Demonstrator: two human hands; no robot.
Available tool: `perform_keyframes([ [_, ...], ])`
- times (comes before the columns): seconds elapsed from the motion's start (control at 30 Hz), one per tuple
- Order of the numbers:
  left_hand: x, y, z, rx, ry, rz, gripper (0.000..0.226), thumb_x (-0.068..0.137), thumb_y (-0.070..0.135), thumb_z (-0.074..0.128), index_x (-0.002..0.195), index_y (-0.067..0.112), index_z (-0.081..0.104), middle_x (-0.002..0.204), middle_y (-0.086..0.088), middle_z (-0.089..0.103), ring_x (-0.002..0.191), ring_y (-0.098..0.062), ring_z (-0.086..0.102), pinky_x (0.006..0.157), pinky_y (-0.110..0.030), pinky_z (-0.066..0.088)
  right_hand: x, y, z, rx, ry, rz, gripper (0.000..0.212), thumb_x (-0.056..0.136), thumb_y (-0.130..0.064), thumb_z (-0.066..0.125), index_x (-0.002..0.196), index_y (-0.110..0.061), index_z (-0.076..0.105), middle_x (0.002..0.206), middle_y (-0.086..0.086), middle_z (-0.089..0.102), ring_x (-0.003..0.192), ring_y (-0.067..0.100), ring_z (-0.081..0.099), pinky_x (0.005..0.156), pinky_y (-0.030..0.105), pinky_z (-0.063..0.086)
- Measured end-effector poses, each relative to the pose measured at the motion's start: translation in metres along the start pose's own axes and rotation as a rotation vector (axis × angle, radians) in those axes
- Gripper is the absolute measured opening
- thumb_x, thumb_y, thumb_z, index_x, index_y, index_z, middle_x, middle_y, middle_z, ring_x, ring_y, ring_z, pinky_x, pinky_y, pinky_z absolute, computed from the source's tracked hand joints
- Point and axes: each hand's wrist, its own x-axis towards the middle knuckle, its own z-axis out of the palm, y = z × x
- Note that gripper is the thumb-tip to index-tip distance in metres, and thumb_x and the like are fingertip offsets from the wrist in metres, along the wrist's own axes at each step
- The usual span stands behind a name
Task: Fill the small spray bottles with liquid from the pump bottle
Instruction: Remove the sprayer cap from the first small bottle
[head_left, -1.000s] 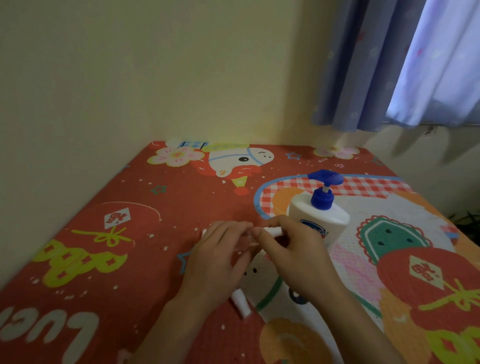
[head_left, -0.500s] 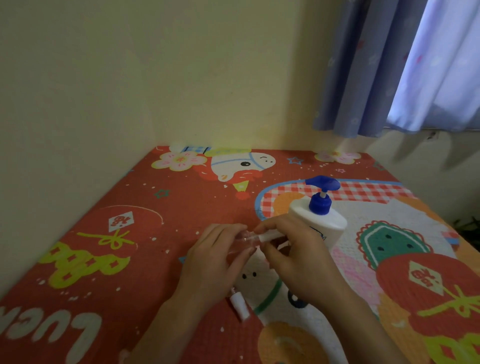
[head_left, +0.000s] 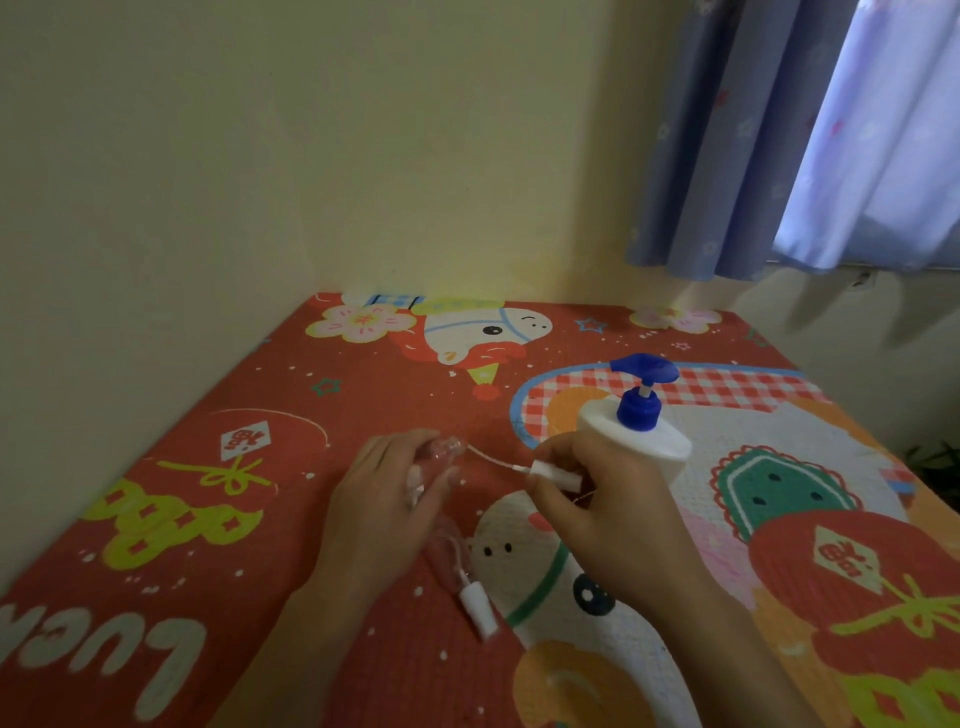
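My left hand (head_left: 387, 501) holds a small clear spray bottle (head_left: 445, 451), its open neck pointing right. My right hand (head_left: 605, 512) pinches the white spray head (head_left: 556, 474); its thin dip tube (head_left: 491, 460) stretches left, the tip just at the bottle's neck. A white pump bottle with a blue pump (head_left: 636, 431) stands just behind my right hand. A second small spray bottle with a white cap (head_left: 465, 582) lies on the mat between my wrists.
Everything sits on a red cartoon-print mat (head_left: 208, 467) in a room corner. A cream wall rises at the left and back. A blue curtain (head_left: 800, 140) hangs at the upper right, past the mat's right edge.
My hands have pulled apart. The spray head has come out of the clear bottle to the right, drawing the dip tube almost fully out.
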Motion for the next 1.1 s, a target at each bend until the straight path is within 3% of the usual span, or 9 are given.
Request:
perform_keyframes([
  [0.13, 0.002, -0.002, -0.002, -0.037, 0.045, -0.075, 0.044, 0.086, 0.050, 0.062, 0.119, 0.021, 0.066, 0.103, 0.021, 0.055, 0.100, -0.005, 0.056, 0.084, -0.024, 0.043, 0.001, 0.005, 0.010, -0.032, 0.017, 0.062, 0.012, 0.091, -0.033, 0.070, 0.102, -0.029, 0.068, 0.082, -0.018, 0.068, 0.077, 0.000, 0.067, 0.071, 0.029, 0.060],
  [0.3, 0.000, 0.003, 0.001, -0.123, 0.031, -0.157, 0.036, 0.086, 0.044, 0.069, 0.119, 0.028, 0.066, 0.104, 0.017, 0.063, 0.096, -0.004, 0.061, 0.080, -0.026, 0.049, 0.001, 0.006, 0.028, -0.128, 0.075, 0.087, 0.012, 0.092, -0.034, 0.069, 0.102, -0.028, 0.067, 0.077, -0.019, 0.062, 0.075, -0.002, 0.062, 0.069, 0.020, 0.056],
  [0.43, -0.002, 0.009, 0.005, -0.201, 0.012, -0.180, 0.037, 0.083, 0.050, 0.067, 0.117, 0.034, 0.066, 0.109, 0.016, 0.066, 0.100, 0.001, 0.063, 0.079, -0.019, 0.051, -0.001, 0.010, 0.041, -0.168, 0.103, 0.100, 0.015, 0.093, -0.037, 0.067, 0.104, -0.027, 0.068, 0.085, -0.017, 0.065, 0.077, 0.001, 0.061, 0.070, 0.025, 0.057],
  [0.53, -0.003, 0.013, 0.006, -0.223, 0.001, -0.197, 0.034, 0.084, 0.047, 0.070, 0.116, 0.037, 0.066, 0.108, 0.019, 0.064, 0.098, 0.004, 0.063, 0.076, -0.008, 0.047, -0.002, 0.015, 0.051, -0.200, 0.068, 0.124, 0.019, 0.096, -0.038, 0.063, 0.111, -0.028, 0.066, 0.092, -0.014, 0.069, 0.077, 0.002, 0.062, 0.069, 0.022, 0.055],
  [0.67, -0.004, 0.015, 0.007, -0.229, -0.007, -0.189, 0.028, 0.085, 0.042, 0.072, 0.112, 0.041, 0.064, 0.106, 0.020, 0.063, 0.097, 0.004, 0.062, 0.078, -0.013, 0.048, -0.001, 0.020, 0.061, -0.240, 0.055, 0.134, 0.019, 0.097, -0.033, 0.061, 0.113, -0.024, 0.066, 0.093, -0.007, 0.072, 0.077, 0.006, 0.064, 0.069, 0.025, 0.055],
  [0.77, -0.003, 0.020, 0.008, -0.254, -0.002, -0.182, 0.029, 0.085, 0.038, 0.074, 0.109, 0.047, 0.061, 0.105, 0.019, 0.065, 0.099, 0.005, 0.062, 0.078, -0.006, 0.044, 0.001, 0.020, 0.068, -0.289, -0.011, 0.131, 0.019, 0.099, -0.031, 0.056, 0.113, -0.021, 0.063, 0.096, -0.004, 0.070, 0.082, 0.012, 0.064, 0.074, 0.029, 0.054],
  [0.87, -0.003, 0.024, 0.010, -0.287, 0.006, -0.180, 0.028, 0.085, 0.040, 0.072, 0.110, 0.046, 0.061, 0.105, 0.016, 0.068, 0.100, 0.004, 0.063, 0.078, -0.003, 0.043, 0.001, 0.018, 0.072, -0.366, -0.096, 0.116, 0.017, 0.100, -0.030, 0.051, 0.112, -0.021, 0.059, 0.100, -0.003, 0.066, 0.083, 0.012, 0.057, 0.073, 0.024, 0.047],
  [1.0, -0.003, 0.024, 0.012, -0.318, 0.005, -0.184, 0.025, 0.086, 0.041, 0.071, 0.110, 0.042, 0.062, 0.105, 0.016, 0.069, 0.099, -0.001, 0.066, 0.079, -0.011, 0.048, 0.002, 0.017, 0.077, -0.416, -0.114, 0.093, 0.011, 0.100, -0.030, 0.048, 0.101, -0.022, 0.055, 0.088, -0.007, 0.059, 0.075, 0.011, 0.053, 0.067, 0.024, 0.042],
  [1.1, -0.002, 0.024, 0.012, -0.332, 0.007, -0.196, 0.024, 0.087, 0.038, 0.073, 0.107, 0.044, 0.062, 0.102, 0.018, 0.069, 0.095, -0.003, 0.067, 0.077, -0.016, 0.050, 0.003, 0.019, 0.081, -0.428, -0.100, 0.081, 0.011, 0.100, -0.029, 0.048, 0.098, -0.022, 0.056, 0.089, -0.006, 0.061, 0.075, 0.011, 0.055, 0.068, 0.024, 0.046],
])
